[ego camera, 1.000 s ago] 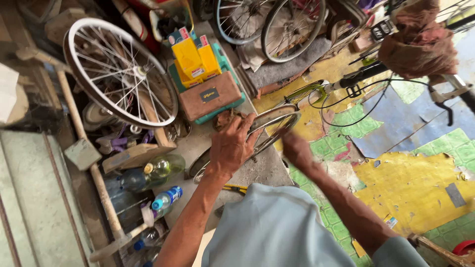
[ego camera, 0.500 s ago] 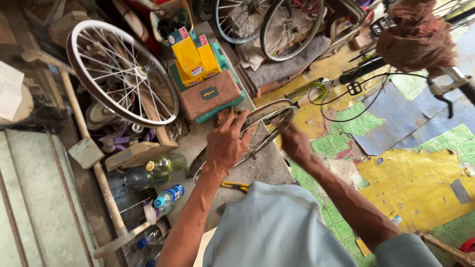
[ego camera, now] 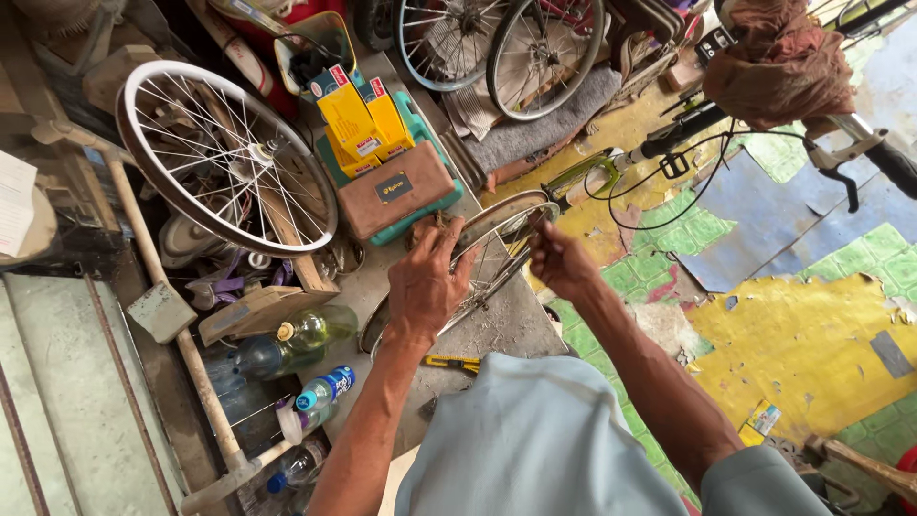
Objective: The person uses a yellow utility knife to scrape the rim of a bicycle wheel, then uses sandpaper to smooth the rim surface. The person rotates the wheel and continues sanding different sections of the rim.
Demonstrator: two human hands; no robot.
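A bare bicycle wheel rim [ego camera: 497, 215] with thin spokes stands on a grey workbench [ego camera: 497, 330] in front of me. My left hand [ego camera: 425, 277] grips the top of the rim. My right hand [ego camera: 564, 260] is closed at the rim's right side, pinching something small among the spokes; what it holds is hidden by the fingers.
A larger spoked wheel [ego camera: 224, 158] leans at the left. A brown and teal tool case [ego camera: 399, 189] with yellow boxes [ego camera: 358, 115] sits beyond the rim. Bottles [ego camera: 306, 334] stand by the bench. A yellow-handled tool [ego camera: 451, 363] lies near me. Bicycle handlebars [ego camera: 764, 119] are at right.
Both hands have shifted slightly along the rim, the right hand moving up toward its right edge. The view has moved a little.
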